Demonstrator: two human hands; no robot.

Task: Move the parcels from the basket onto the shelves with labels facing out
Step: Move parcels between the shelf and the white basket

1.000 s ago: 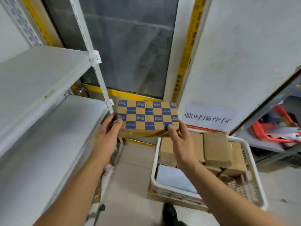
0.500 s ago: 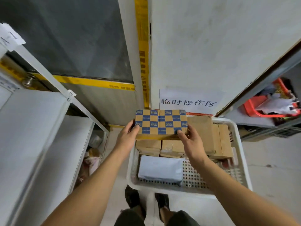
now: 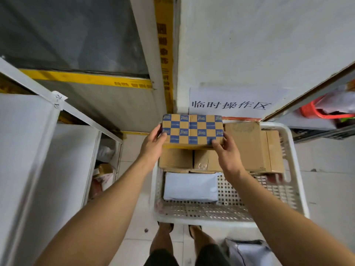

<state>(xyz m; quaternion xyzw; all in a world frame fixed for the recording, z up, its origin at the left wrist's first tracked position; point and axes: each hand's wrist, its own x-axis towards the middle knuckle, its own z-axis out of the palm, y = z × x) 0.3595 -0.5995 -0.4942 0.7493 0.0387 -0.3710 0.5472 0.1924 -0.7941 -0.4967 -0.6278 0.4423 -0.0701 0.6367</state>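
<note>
You held the checkered box [image 3: 192, 130] with both hands above the far end of the white basket [image 3: 299, 191]. Your left hand [image 3: 152, 145] gripped the box's left end, with the thumb curled onto the patterned top face and the other fingers hidden behind and under the box. Your right hand [image 3: 227, 153] gripped the near right corner, thumb pressed on the front edge and fingers wrapped round the right side. The box sat roughly level, its blue and tan squares facing up toward you; no shipping label showed on the faces you could see.

Under the box, inside the basket, two plain brown boxes [image 3: 175, 158] lay side by side, and a taller brown carton [image 3: 245, 143] stood just to the right of your box, with another narrow carton [image 3: 274, 150] touching it on its right. A white plastic mailer [image 3: 190, 186] lay flat on the basket floor, nearer to you than the brown boxes. The basket stood on the tiled floor, just in front of your feet [image 3: 166, 227].

The white shelves [image 3: 28, 150] were at your left, well apart from the box, with a small tag [image 3: 58, 98] fixed to the upright post. A paper sign [image 3: 230, 102] with printed characters was stuck to the wall beyond the basket. A red basket [image 3: 315, 114] sat on a shelf at the far right, and a grey bag [image 3: 247, 252] lay on the floor near your right leg.
</note>
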